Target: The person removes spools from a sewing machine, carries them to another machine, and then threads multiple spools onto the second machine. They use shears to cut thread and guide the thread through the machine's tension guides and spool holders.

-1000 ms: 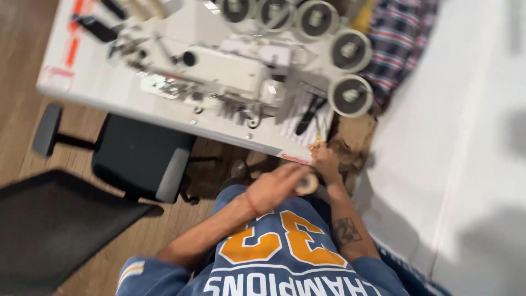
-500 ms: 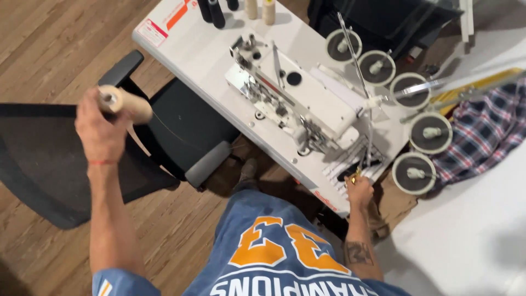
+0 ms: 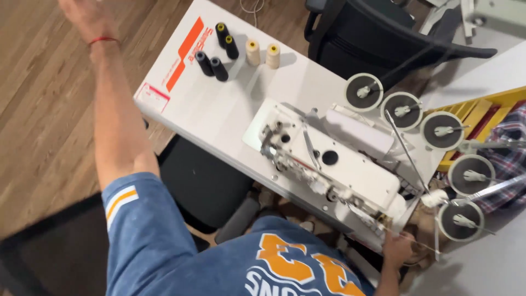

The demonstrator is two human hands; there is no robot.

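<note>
Sewing machine [image 3: 334, 164] on bench [image 3: 219, 109] | right hand [image 3: 397, 249] at its near end, fingers' grip hidden | left hand [image 3: 82, 13] raised, partly cropped, fingers unreadable

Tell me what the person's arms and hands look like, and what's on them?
Both arms are bare below a faded blue short-sleeved shirt. Its left sleeve has a white and orange stripe. A thin red string band circles the left wrist. The right hand wears no glove or ring that shows.
</note>
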